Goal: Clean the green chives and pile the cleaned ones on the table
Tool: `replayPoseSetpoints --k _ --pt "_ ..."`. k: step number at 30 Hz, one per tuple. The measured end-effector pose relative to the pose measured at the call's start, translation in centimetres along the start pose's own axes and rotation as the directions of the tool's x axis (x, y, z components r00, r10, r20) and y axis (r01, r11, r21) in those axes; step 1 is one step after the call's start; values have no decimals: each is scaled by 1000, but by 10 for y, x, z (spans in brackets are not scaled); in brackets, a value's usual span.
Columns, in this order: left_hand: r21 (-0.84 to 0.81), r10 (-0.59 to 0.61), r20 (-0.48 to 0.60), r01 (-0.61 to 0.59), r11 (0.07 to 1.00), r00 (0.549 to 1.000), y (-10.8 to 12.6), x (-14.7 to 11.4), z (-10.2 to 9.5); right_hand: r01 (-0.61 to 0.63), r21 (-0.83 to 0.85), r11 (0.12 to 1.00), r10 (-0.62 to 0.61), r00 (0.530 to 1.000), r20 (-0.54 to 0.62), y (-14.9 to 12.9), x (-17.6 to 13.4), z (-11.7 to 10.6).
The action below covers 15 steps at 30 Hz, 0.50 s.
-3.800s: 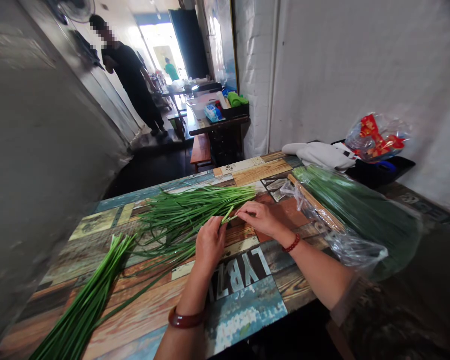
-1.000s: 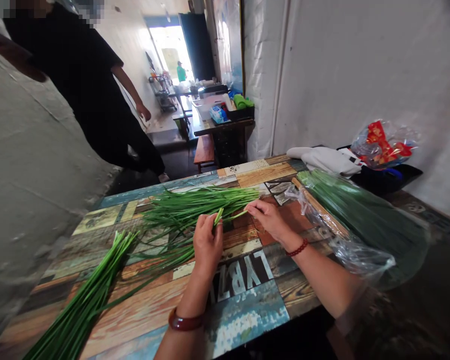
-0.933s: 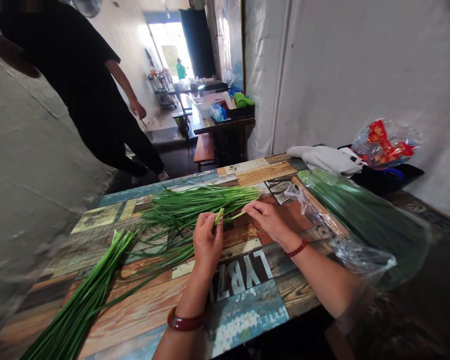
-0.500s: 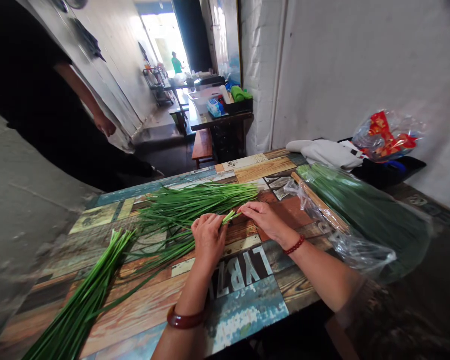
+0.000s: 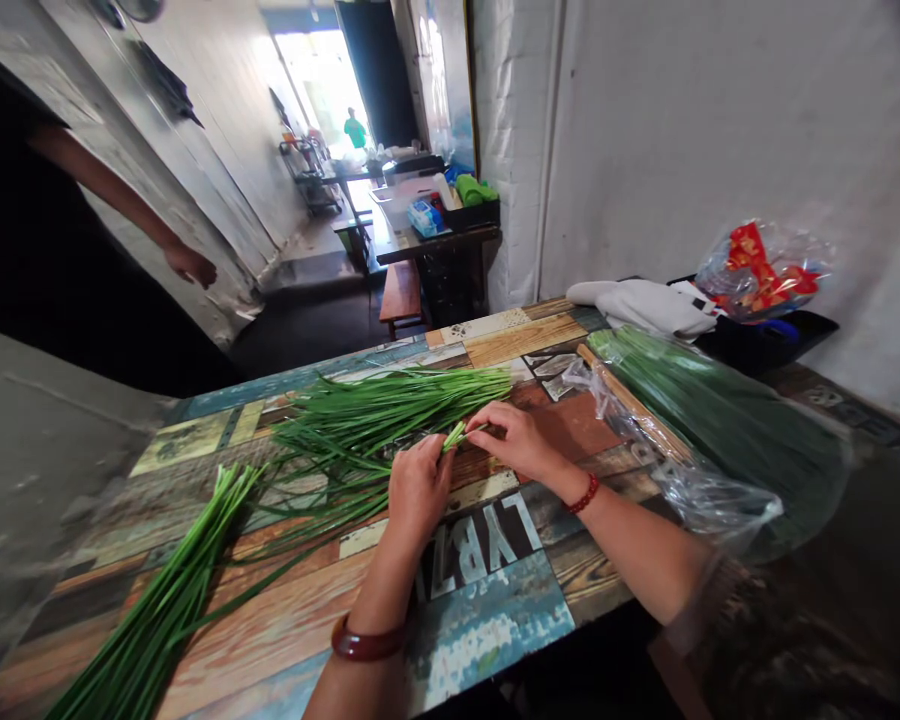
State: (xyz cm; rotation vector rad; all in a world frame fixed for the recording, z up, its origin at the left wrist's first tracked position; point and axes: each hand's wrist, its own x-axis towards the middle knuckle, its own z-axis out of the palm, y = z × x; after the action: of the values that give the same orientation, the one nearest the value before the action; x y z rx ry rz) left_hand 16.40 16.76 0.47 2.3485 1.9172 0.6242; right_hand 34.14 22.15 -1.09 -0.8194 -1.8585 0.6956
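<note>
Right hand point(image 5: 516, 442) has moved in to the stems point(image 5: 454, 437), centre of frame, and pinches at their ends; left hand point(image 5: 420, 485) grips them. Work on them appears unfinished.

Bare bench point(image 5: 581, 425) leaves room to pass between the right hand point(image 5: 514, 440) and the bag point(image 5: 727, 450). Beyond, the pile point(image 5: 390, 405) blocks; leftward, the bunch point(image 5: 172, 580) stands in the way.
</note>
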Motion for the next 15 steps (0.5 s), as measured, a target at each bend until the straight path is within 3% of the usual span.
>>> replayPoseSetpoints --k 3,6,8,11,13,15 --pt "18 24 1 -24 1000 1000 0 0 0 8 3 1000 -8 1000 -5 0 -2 7" --pt "66 45 9 -46 997 999 0 -1 1 -91 149 985 96 995 -23 0 -4 12" --pt "95 51 12 -52 994 999 1 0 2 -219 296 930 242 969 -42 1 -3 13" --pt "105 27 9 -28 994 1000 0 1 3 -350 515 782 442 895 -63 4 0 8" --pt "83 0 4 0 997 1000 -1 1 3 -362 571 737 490 868 -82 6 2 0" --pt "51 -14 -3 14 999 1000 -2 2 3 -342 525 779 466 877 -120 7 4 -6"
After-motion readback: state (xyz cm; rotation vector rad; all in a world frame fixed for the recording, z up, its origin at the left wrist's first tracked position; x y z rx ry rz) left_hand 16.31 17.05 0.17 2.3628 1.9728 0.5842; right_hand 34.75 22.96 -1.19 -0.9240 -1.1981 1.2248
